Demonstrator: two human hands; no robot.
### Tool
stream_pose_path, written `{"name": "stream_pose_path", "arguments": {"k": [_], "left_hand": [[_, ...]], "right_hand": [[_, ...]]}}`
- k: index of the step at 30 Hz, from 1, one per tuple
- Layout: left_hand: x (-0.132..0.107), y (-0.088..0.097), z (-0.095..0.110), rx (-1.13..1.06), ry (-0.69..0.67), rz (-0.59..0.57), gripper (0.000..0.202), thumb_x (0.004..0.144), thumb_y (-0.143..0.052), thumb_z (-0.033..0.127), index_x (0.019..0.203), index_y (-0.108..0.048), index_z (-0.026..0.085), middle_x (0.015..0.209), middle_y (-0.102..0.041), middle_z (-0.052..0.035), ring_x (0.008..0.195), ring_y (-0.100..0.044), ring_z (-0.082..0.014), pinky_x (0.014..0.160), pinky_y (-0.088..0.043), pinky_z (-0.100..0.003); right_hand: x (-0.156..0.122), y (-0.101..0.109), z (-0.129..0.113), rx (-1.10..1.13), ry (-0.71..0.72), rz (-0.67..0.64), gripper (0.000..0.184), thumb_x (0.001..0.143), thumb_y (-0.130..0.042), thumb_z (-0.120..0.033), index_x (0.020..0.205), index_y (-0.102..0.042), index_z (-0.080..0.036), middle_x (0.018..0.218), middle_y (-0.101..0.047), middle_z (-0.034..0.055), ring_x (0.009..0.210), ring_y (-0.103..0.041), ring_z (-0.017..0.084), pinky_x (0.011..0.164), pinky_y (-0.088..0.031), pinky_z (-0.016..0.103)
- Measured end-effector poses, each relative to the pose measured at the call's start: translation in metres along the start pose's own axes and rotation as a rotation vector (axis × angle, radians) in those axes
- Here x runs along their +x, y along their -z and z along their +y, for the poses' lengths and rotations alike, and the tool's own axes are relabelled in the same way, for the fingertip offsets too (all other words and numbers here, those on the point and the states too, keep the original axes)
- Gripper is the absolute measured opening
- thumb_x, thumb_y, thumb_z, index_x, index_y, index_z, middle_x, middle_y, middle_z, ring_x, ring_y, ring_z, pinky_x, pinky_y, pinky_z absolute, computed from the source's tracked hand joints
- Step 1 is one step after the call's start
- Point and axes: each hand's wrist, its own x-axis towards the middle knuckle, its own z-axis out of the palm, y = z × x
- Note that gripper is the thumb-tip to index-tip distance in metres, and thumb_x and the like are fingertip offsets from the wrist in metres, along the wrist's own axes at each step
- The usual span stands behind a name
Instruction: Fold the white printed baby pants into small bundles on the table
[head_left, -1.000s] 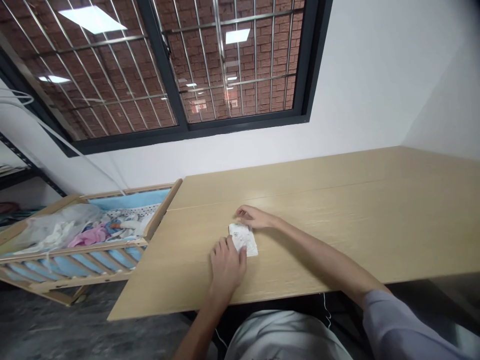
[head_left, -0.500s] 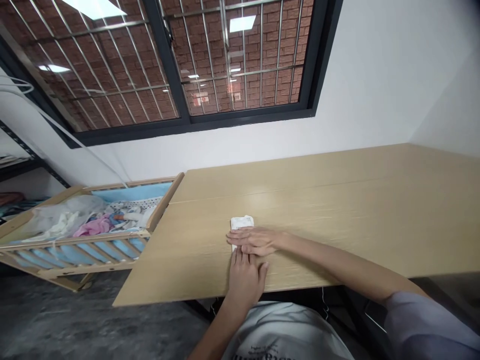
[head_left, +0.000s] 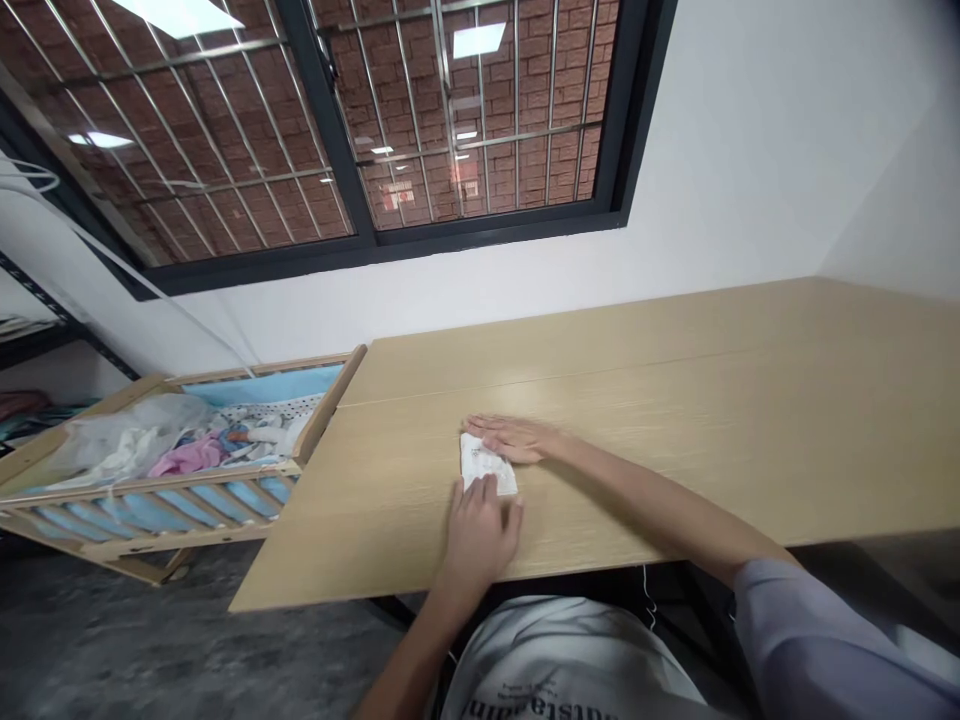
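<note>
A small, flat white piece (head_left: 484, 465) with faint grey marks, cloth or paper, lies on the wooden table (head_left: 637, 420) in front of me. My right hand (head_left: 510, 438) lies flat across its far end, fingers stretched out and pointing left, slightly smeared by motion. On the near edge rest the fingertips of my left hand (head_left: 480, 530), a little bent, with the thumb apart at the right. Neither hand grips the piece. Parts of it are hidden beneath my fingers.
Left of the table stands a wooden crib (head_left: 300, 465) with blue lining, holding a pink cloth (head_left: 187, 455), white cloths and clear plastic. A barred window (head_left: 465, 225) is set in the white wall behind. The table's near edge runs just before my body.
My right hand has slid away from me to the far end of the white piece, uncovering its middle. My left hand has shifted slightly left. The camera view has moved a little.
</note>
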Motion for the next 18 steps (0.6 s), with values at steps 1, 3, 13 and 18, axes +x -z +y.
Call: {"name": "stream_pose_path", "arguments": {"k": [1,3,13,18], "left_hand": [[0.007,0.009,-0.006,0.001,0.037,-0.004,0.045,0.101,-0.041,0.042,0.125,-0.061,0.010,0.120,-0.071,-0.0170,0.114,-0.064,-0.0288,0.110,-0.040,-0.048],[0.021,0.027,-0.020,0.051,0.141,-0.013,0.043,0.102,-0.038,0.043,0.117,-0.064,0.013,0.112,-0.072,-0.0155,0.108,-0.065,-0.0295,0.100,-0.046,-0.045],[0.060,0.031,-0.052,0.178,0.400,-0.379,0.059,0.099,-0.031,0.050,0.107,-0.069,0.006,0.104,-0.074,-0.0260,0.103,-0.069,-0.0389,0.092,-0.045,-0.051],[0.070,0.023,-0.050,0.094,0.329,-0.414,0.050,0.100,-0.035,0.044,0.107,-0.068,0.008,0.107,-0.074,-0.0239,0.103,-0.070,-0.0352,0.087,-0.047,-0.043]], "right_hand": [[-0.002,0.003,0.000,0.014,-0.025,0.055,0.064,0.105,-0.026,-0.056,0.160,-0.025,-0.025,0.166,-0.021,0.0023,0.154,-0.017,0.022,0.127,-0.010,0.041],[-0.007,0.008,0.001,0.049,-0.093,0.222,0.064,0.104,-0.029,-0.057,0.160,-0.028,-0.025,0.166,-0.023,0.0051,0.154,-0.019,0.024,0.126,-0.013,0.044],[-0.008,-0.005,0.004,0.160,-0.298,0.486,0.025,0.092,-0.058,-0.029,0.098,-0.077,-0.013,0.099,-0.073,0.0125,0.088,-0.066,0.020,0.082,-0.050,0.031],[-0.003,-0.016,0.001,0.213,-0.337,0.419,0.020,0.085,-0.068,-0.028,0.096,-0.073,-0.012,0.090,-0.073,0.0092,0.076,-0.063,0.016,0.069,-0.045,0.025]]}}
